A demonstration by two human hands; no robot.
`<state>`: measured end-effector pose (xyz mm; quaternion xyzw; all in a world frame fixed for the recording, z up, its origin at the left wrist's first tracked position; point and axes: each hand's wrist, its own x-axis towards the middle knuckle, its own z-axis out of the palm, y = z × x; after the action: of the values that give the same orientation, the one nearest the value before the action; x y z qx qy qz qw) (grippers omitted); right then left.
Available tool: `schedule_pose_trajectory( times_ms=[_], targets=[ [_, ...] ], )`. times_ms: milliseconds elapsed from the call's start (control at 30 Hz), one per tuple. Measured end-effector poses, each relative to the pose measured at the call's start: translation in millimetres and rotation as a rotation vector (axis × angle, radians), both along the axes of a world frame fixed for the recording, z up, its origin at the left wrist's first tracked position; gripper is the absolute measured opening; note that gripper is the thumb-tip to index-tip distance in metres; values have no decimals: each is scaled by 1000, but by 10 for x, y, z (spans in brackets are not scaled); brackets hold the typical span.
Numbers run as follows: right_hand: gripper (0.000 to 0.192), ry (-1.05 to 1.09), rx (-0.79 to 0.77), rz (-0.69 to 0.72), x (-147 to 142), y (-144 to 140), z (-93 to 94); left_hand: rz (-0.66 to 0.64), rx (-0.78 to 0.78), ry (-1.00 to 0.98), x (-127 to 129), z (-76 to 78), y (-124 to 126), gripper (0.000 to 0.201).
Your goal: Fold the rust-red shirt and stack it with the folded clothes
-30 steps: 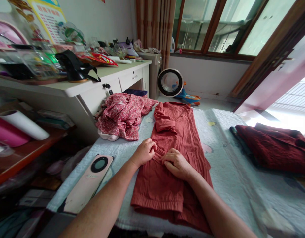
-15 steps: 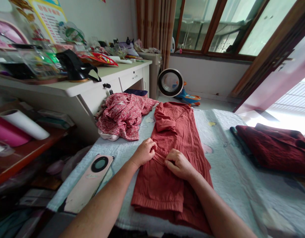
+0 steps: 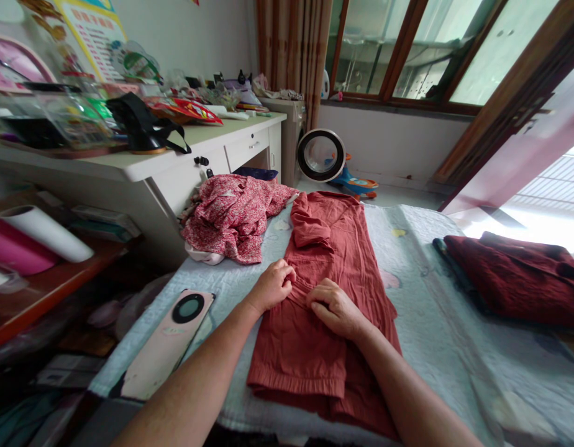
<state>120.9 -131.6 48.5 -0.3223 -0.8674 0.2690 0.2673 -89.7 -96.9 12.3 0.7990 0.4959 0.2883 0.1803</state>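
A rust-red garment (image 3: pixel 347 248) lies lengthwise on the light blue bed cover (image 3: pixel 417 273), with a gathered, elastic-looking edge at its near end and a bunched fold toward the far end. My left hand (image 3: pixel 273 285) is closed, its fingers pinching the cloth at the garment's left edge. Beside it my right hand (image 3: pixel 336 307) has curled fingers gripping the cloth near the middle. Small creases run between the two hands. The right fingertips are partly hidden under the knuckles. Left of my left forearm lies a pink phone (image 3: pixel 168 347) with a round black camera ring.
A crumpled red-and-white patterned garment (image 3: pixel 235 214) lies at the bed's far left. Dark red folded clothes (image 3: pixel 515 273) are stacked on the right. A cluttered white desk (image 3: pixel 212 139) stands at the left; beyond the bed are a washing machine's open round door (image 3: pixel 320 155) and a blue-orange toy (image 3: pixel 356 181).
My right hand has shifted slightly left on the red cloth, closer to my left hand. The left hand and the garment's outline look the same.
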Motion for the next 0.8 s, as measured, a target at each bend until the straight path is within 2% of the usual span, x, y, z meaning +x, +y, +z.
schedule_pose_trajectory(
  times_ms=[133,800],
  targets=[
    [19,-13,10,52,3,3,-5,1,2,5,3,10,-6,20],
    [22,-64,54,9,-10,2,-4,2,2,-7,1,-4,6,20]
  ],
)
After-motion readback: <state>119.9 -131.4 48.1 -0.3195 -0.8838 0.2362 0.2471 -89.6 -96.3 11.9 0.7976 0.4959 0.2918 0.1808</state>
